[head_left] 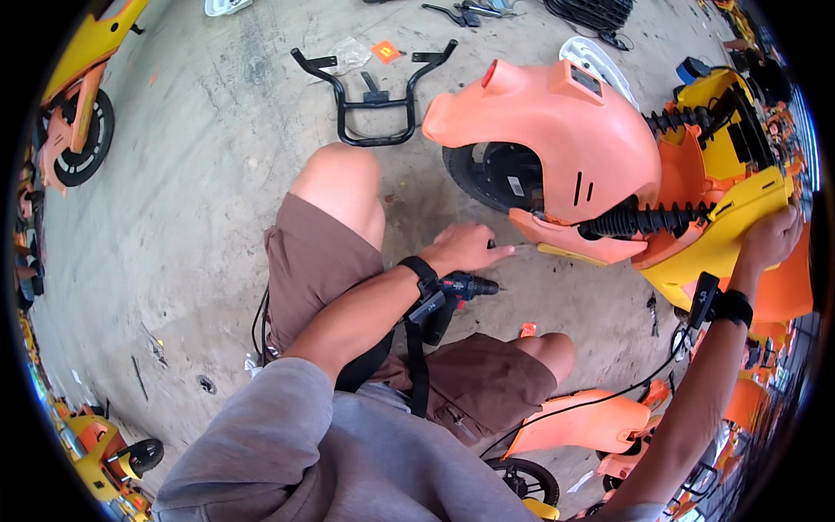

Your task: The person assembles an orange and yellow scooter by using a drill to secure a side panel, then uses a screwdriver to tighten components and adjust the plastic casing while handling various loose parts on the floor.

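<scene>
My left hand (465, 248) is closed around a thin metal-shafted tool (524, 247), its handle mostly hidden in the palm. The shaft points right, toward the lower edge of an orange-and-yellow scooter body (609, 161); I cannot tell whether its tip touches. Just below this hand, a cordless drill (461, 289) rests by my lap with its bit pointing right. On the right, my right hand (772, 239) grips the edge of the scooter's yellow side panel (696, 265). The scooter lies tipped, with black coil shock absorbers (648, 217) and a dark wheel (500, 174) showing.
A black tubular frame (376, 106) lies on the concrete beyond my knee, beside an orange label (386, 51). A white tray (600, 65) sits behind the scooter. Orange panels (578, 422) lie at lower right; a black cable (600, 396) runs from my right wrist. Other scooters (83, 130) stand left.
</scene>
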Tool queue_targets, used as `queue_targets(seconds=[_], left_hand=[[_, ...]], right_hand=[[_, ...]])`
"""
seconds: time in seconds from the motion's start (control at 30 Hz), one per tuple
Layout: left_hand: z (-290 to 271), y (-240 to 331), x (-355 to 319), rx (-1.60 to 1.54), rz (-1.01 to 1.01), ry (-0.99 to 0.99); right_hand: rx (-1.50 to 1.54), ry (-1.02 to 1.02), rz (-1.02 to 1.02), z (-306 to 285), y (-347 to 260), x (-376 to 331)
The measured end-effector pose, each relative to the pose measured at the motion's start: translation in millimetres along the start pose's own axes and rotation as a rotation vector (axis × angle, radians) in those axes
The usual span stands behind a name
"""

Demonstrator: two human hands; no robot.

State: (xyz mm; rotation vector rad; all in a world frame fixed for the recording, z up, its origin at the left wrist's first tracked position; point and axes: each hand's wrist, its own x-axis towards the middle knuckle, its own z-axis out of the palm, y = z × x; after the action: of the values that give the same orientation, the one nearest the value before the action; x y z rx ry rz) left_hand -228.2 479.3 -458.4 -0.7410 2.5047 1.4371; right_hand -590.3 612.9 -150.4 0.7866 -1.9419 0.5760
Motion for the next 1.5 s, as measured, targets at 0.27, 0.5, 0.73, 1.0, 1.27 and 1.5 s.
queue_targets(seconds=[0.27, 0.5, 0.73, 1.0, 1.27, 1.5], left_hand=[[13, 25, -11, -0.036, -0.085, -0.012], [21, 59, -32, 0.054, -0.17, 0.024], [-22, 31, 14, 0.417, 0.182, -0.053], [-10, 61, -6, 0.15, 0.056, -0.151], [-11, 63, -1, 0.074, 0.021, -0.23], [1, 59, 13, 0.155, 0.098, -0.171]], right_hand=[[-0.065, 0.109, -0.148, 4, 11, 1], [0.046, 0.057, -0.061, -4, -21, -6], [0.071, 0.217, -0.179, 2, -12, -2], [0.109, 0.233, -0.185, 3, -14, -2], [0.075, 0.267, -0.183, 3, -14, -5], [-0.025, 0.162, -0.231, -11, -23, 1]])
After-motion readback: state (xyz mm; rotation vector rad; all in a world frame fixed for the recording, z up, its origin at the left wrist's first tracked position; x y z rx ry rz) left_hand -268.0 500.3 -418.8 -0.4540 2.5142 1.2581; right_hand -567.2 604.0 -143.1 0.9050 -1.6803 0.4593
